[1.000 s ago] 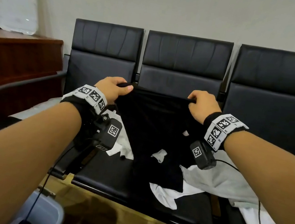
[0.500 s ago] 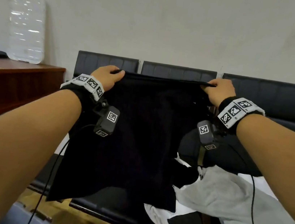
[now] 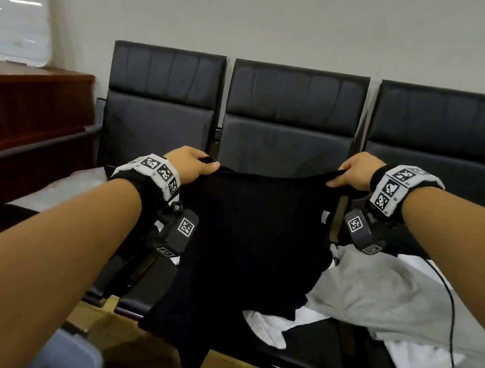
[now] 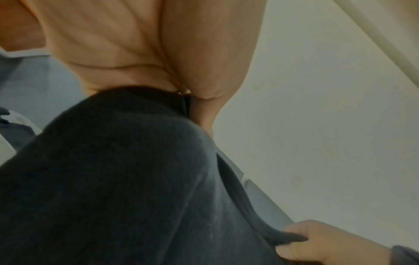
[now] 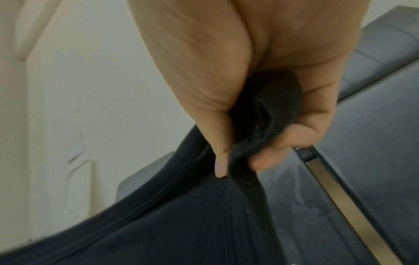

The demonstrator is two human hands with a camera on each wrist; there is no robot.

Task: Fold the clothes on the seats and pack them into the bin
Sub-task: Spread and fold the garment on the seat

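Head view first, and the risk is plain: the black knit garment (image 3: 245,246) hangs spread between both hands over the middle black padded seat (image 3: 290,147), with its lower edge drooping past the seat front toward the floor. If it goes down as it hangs, I'd judge that trailing hem could bunch under itself or drag off the edge, spoiling a flat lay. It also overlaps the crumpled white cloth (image 3: 264,327) and sits just beside the light grey garment (image 3: 390,298), so a careless drop could tangle them. One slack hand and the top edge sags.

Now the grip. The left hand (image 3: 189,165) has thumb and fingers closed on one upper corner; the left wrist view shows cloth running up into the palm. The right hand (image 5: 260,100) pinches the other corner, fabric wadded between thumb (image 5: 217,157) and curled fingers. Both clamped firmly. The pale plastic bin (image 3: 67,355) waits at lower left, its inside out of view.
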